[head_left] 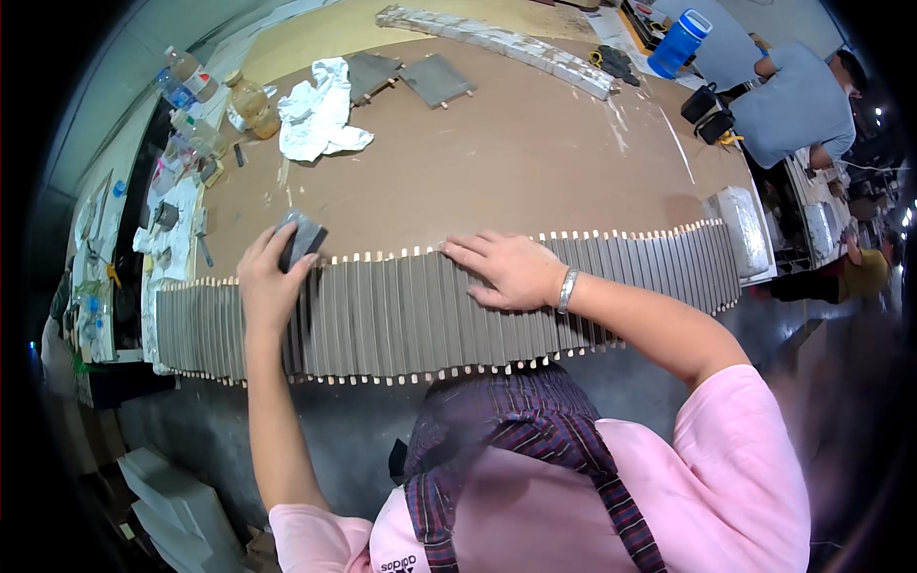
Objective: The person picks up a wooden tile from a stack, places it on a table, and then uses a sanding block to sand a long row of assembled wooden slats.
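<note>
A long row of thin grey slats (382, 315), standing side by side with pale wooden pegs at their ends, runs along the near edge of the table. My left hand (272, 277) is closed round a small dark grey rectangular block (304, 244), held at the far edge of the row, left of the middle. Whether the block touches the slats I cannot tell. My right hand (511, 272) lies flat on top of the row, right of the middle, fingers stretched out to the left and holding nothing.
White blocks, one (737, 229) at the right, stand by the row's ends. On the brown table (478, 162) lie a white cloth (320, 115), grey panels (435, 78), a long paint-spattered bar (497, 48) and a jar (250, 105). A blue bottle (680, 43) stands far right, near another person (793, 105).
</note>
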`<action>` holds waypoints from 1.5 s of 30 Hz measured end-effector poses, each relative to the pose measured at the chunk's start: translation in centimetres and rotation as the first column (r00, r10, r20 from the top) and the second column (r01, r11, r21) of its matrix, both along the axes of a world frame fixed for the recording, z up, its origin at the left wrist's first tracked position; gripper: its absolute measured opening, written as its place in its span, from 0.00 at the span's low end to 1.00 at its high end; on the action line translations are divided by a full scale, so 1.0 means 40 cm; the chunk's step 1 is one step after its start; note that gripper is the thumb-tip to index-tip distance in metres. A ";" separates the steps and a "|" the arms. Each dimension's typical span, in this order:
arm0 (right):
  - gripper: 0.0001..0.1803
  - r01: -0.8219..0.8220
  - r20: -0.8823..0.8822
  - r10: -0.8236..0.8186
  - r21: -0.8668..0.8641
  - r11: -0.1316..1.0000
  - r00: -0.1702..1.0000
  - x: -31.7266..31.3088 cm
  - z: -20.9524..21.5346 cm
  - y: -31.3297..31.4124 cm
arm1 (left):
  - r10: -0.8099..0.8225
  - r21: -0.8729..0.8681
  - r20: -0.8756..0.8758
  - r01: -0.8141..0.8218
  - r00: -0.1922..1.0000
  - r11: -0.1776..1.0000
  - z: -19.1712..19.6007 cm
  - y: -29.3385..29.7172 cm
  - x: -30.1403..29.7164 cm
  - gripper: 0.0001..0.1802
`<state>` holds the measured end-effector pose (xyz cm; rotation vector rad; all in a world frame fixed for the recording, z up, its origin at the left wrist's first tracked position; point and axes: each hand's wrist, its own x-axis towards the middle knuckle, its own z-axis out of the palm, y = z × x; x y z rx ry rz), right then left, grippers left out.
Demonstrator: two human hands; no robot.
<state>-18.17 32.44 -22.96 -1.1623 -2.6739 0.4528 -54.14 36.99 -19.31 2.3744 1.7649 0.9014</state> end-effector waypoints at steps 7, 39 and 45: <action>0.35 0.026 -0.011 -0.026 -0.028 0.999 1.000 0.026 -0.012 0.000 | -0.532 -0.234 -0.113 0.498 0.839 0.835 0.018 -0.217 0.163 0.33; 0.36 -0.016 -0.016 0.017 0.030 0.999 1.000 0.005 -0.017 0.006 | -0.050 -0.140 -0.243 0.016 0.969 0.990 0.063 -0.350 0.054 0.34; 0.37 0.028 -0.051 -0.028 -0.008 1.000 0.998 0.018 -0.024 0.001 | -0.167 -0.450 -0.266 0.031 0.949 0.892 0.154 -0.447 0.005 0.32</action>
